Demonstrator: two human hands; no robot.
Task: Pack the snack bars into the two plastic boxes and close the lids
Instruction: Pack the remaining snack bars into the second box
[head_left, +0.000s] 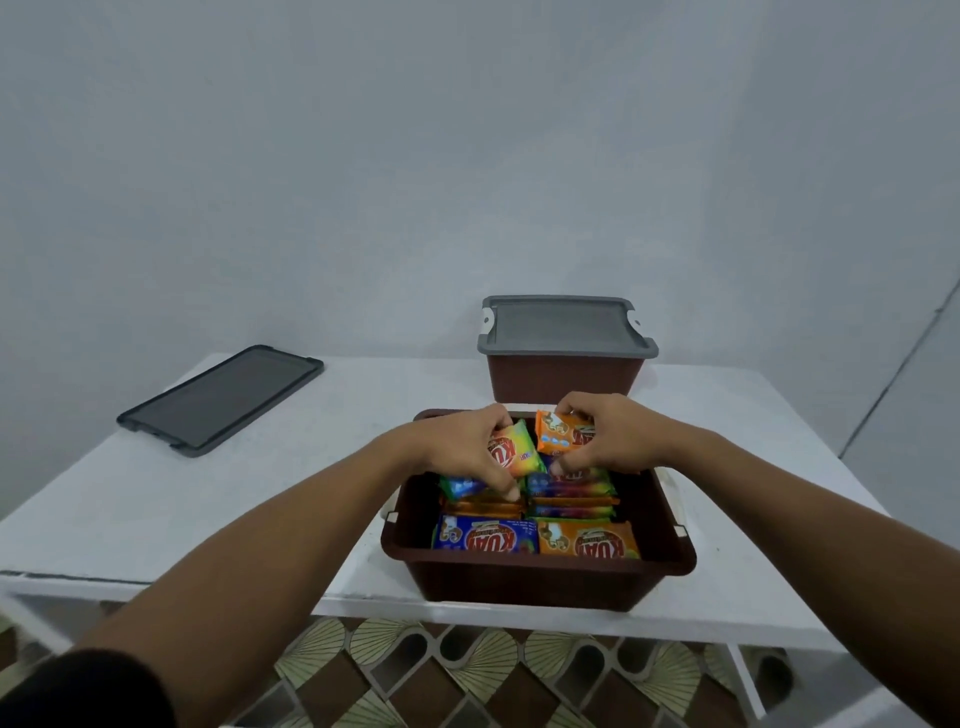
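Left hand (470, 447) fingers clamped on rainbow-wrapped snack bar (514, 453), right hand (610, 436) on orange-wrapped snack bar (563, 435), both over open brown plastic box (535, 582) at frame centre — best pressed flat, below rim.

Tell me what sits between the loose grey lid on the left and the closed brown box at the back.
Nothing sits there. In the head view, only bare white table stretches between the loose grey lid and the closed brown box.

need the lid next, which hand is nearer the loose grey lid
Left. The left hand sits right of the loose lid over the open box; the right hand lies farther right.
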